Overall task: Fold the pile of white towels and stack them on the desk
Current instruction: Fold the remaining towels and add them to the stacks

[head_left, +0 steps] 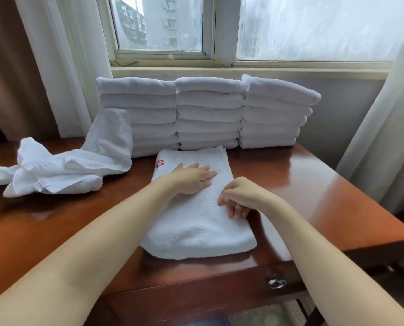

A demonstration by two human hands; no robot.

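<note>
A white towel (196,227), folded into a long strip with a red mark at its far left corner, lies in the middle of the brown desk (314,196). My left hand (191,178) rests flat on its far half with straight fingers. At the strip's right edge, my right hand (236,196) has curled fingers that hook round the towel's edge. Three stacks of folded white towels (208,114) stand in a row at the back of the desk. A loose pile of unfolded white towels (62,165) lies at the left.
A window and sill run behind the stacks, with curtains on both sides. The desk's front edge has a drawer with a metal pull (276,282). Bare desk surface shows to the right of the towel and at the near left.
</note>
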